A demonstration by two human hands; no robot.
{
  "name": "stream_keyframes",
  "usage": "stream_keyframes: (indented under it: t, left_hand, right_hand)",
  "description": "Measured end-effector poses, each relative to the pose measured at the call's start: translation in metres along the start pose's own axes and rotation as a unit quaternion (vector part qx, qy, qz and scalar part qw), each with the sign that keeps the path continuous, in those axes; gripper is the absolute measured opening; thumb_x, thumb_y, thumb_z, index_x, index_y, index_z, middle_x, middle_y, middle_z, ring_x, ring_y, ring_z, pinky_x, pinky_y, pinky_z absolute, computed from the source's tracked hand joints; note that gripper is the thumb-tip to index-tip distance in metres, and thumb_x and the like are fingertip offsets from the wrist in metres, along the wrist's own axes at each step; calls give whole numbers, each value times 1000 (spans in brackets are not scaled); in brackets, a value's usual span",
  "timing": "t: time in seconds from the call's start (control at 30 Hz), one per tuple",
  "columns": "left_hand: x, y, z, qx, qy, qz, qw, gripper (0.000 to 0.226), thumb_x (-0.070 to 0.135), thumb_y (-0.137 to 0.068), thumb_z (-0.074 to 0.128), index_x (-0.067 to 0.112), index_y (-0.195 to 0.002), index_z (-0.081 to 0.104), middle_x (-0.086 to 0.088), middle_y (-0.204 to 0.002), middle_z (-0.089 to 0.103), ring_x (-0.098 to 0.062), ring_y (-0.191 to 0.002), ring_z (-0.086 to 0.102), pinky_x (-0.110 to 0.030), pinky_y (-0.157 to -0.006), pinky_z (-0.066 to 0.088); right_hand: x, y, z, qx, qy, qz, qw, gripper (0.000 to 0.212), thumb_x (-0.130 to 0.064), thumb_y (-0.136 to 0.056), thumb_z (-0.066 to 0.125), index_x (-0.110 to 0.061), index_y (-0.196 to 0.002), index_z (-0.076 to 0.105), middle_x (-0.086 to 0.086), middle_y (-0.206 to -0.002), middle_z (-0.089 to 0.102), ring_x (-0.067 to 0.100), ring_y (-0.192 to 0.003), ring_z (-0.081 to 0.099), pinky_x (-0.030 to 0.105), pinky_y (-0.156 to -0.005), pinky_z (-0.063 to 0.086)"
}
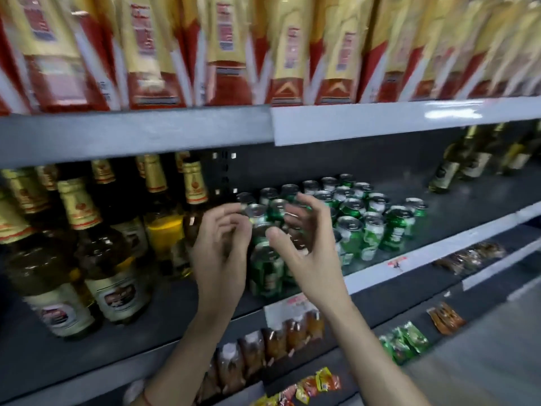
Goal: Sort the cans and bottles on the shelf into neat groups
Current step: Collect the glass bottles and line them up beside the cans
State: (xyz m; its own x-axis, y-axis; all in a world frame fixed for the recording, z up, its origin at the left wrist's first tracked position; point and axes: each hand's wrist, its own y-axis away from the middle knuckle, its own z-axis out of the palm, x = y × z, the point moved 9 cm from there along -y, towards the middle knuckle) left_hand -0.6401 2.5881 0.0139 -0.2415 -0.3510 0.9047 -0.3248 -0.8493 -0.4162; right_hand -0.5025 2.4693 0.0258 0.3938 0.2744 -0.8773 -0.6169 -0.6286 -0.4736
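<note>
Several green cans (360,218) with silver tops stand clustered in the middle of the dark shelf (164,312). One green can (265,268) stands at the front, between my two hands. My left hand (222,250) hovers just left of it, fingers loosely curled, fingertips near the top of a can behind. My right hand (307,247) is just right of the front can, thumb and fingers spread and bent, holding nothing that I can see. Tall amber bottles (96,244) with gold foil necks fill the shelf's left part.
Red and gold boxes (228,54) line the shelf above. More bottles (468,162) stand at the far right of the same shelf, with bare shelf between them and the cans. Snack packets (278,341) and green packets (404,344) lie on lower shelves.
</note>
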Motion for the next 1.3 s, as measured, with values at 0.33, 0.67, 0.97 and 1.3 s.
stream_keyframes:
  t: [0.33,0.67,0.97,1.3]
  left_hand:
    - [17,48,262,-141,71,11,987,30,22,-97,73,13,-125,65,-1,-117,73,-11,-111,71,-29,-95,57]
    - [-2,90,468,-218,81,-11,972,42,22,-96,74,23,-134,58,1,-134,65,-4,-122,64,-19,-98,53]
    - [-74,52,621,-197,45,-53,978,58,34,-91,80,31,-141,51,3,-144,57,-14,-133,57,-45,-116,44]
    - [-144,-33,770,-122,33,-79,989,92,40,-83,85,25,-158,33,-1,-153,48,-15,-139,47,-36,-112,42]
  right_hand:
    - [8,14,-280,141,82,4,987,54,-51,-88,73,-36,-133,48,-13,-130,60,5,-124,58,36,-102,51]
    - [41,36,-493,267,124,36,955,63,-58,-77,73,-35,-132,52,-5,-125,64,12,-117,63,36,-98,54]
    - [108,-28,-609,276,142,54,949,62,-60,-75,71,-37,-129,52,-4,-125,65,9,-114,63,17,-93,51]
    - [176,-162,-733,242,166,65,954,69,-64,-75,71,-34,-134,48,-9,-127,62,12,-121,61,44,-99,55]
